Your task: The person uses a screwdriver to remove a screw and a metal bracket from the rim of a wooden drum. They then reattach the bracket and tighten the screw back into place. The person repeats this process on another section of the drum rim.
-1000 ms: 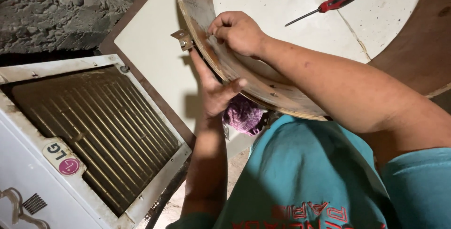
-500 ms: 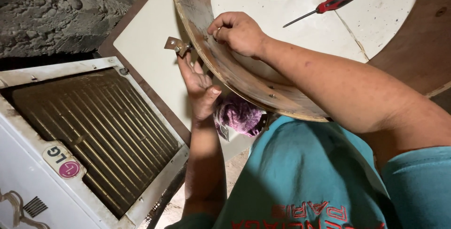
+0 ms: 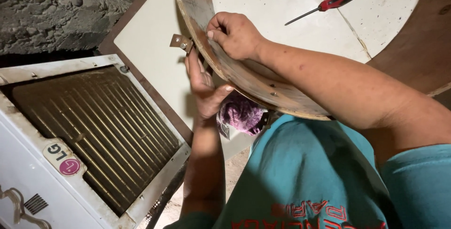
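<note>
Here, bracket [image 3: 181, 43] above left grip [image 3: 203, 84].

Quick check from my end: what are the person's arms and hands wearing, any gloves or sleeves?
No gloves: both the left hand and the right hand are bare, with no rings or watch showing. Forearms are bare too. A teal short sleeve covers the right upper arm, matching the teal shirt.
</note>
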